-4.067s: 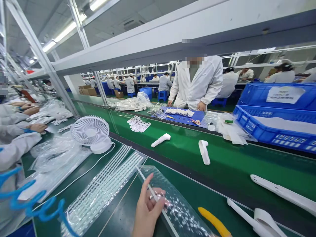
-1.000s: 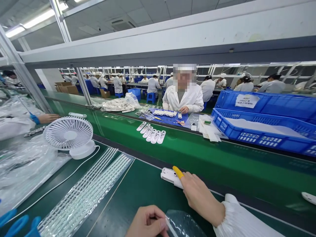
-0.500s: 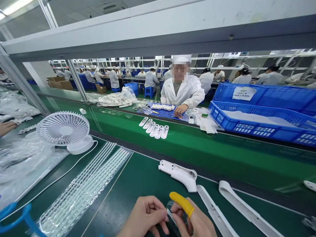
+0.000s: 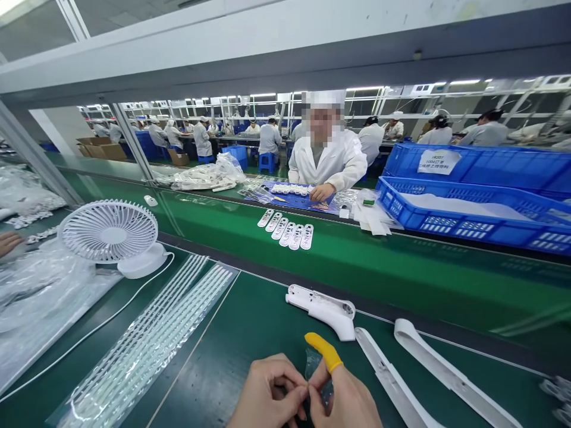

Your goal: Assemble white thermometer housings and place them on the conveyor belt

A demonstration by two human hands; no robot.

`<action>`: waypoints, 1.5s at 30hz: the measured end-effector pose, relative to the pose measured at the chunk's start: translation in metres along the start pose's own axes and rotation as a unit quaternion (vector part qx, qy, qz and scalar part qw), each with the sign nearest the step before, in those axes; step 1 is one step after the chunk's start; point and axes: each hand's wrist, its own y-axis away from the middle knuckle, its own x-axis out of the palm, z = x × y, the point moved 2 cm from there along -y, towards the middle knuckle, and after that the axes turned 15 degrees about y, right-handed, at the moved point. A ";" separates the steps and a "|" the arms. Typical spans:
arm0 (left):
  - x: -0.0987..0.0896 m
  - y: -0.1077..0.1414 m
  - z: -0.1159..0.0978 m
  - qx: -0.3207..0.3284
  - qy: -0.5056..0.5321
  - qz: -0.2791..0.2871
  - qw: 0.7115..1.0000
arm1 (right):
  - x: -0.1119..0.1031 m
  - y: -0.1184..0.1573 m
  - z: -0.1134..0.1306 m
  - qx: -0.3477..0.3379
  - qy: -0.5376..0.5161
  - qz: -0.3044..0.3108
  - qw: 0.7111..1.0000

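Observation:
My left hand (image 4: 270,392) is closed in a pinch, its fingertips meeting those of the other hand at the lower middle. What sits in this pinch is too small to make out. My right hand (image 4: 345,395) is closed too, with a yellow finger cot (image 4: 323,351) on the raised index finger. A crumpled piece of clear plastic film (image 4: 313,361) shows between its fingers. Just beyond the hands lies a white handle-shaped housing (image 4: 328,315). Two long white plastic shells, a nearer one (image 4: 392,380) and a farther one (image 4: 450,368), lie to the right.
Left of my hands are clear-bagged strips (image 4: 151,339) and a white fan (image 4: 113,235) with a cable. Several white oval plates (image 4: 288,232) lie on the green belt (image 4: 214,223). Across it sits a co-worker in white (image 4: 328,157), beside a blue crate (image 4: 473,223).
My hands have drawn together, fingertips now touching. The white oval plates have shifted right along the belt. A white part at the right edge and a blue item at lower left have left view.

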 end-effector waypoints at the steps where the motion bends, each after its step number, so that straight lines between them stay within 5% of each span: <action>1: 0.001 0.000 0.000 0.002 -0.007 0.003 1.000 | 0.000 0.000 0.000 0.016 -0.020 0.013 1.000; 12: -0.010 0.004 -0.017 -0.049 -0.034 -0.022 0.998 | -0.011 -0.003 -0.030 0.239 -0.300 0.088 0.919; 20: 0.004 0.005 -0.016 -0.053 -0.028 0.017 0.998 | 0.000 0.006 -0.009 0.150 -0.311 0.088 0.934; 27: 0.003 0.005 -0.013 -0.047 -0.083 0.010 0.995 | 0.008 0.008 -0.008 0.194 -0.330 0.108 0.917; 31: -0.007 0.004 -0.017 -0.055 -0.143 -0.045 0.987 | 0.001 0.006 -0.025 0.232 -0.328 0.105 0.910; 37: -0.044 0.008 -0.035 -0.001 -0.347 -0.174 0.922 | -0.027 -0.004 -0.073 0.271 -0.324 0.139 0.896; 41: -0.050 0.013 -0.037 0.076 -0.449 -0.247 0.856 | -0.043 -0.009 -0.063 0.288 -0.373 0.154 0.868; 43: -0.038 0.015 -0.036 0.157 -0.423 -0.197 0.871 | -0.046 -0.010 -0.047 0.286 -0.413 0.167 0.848; 45: -0.020 0.015 -0.034 0.198 -0.328 -0.069 0.921 | -0.046 -0.011 -0.034 0.278 -0.435 0.194 0.834</action>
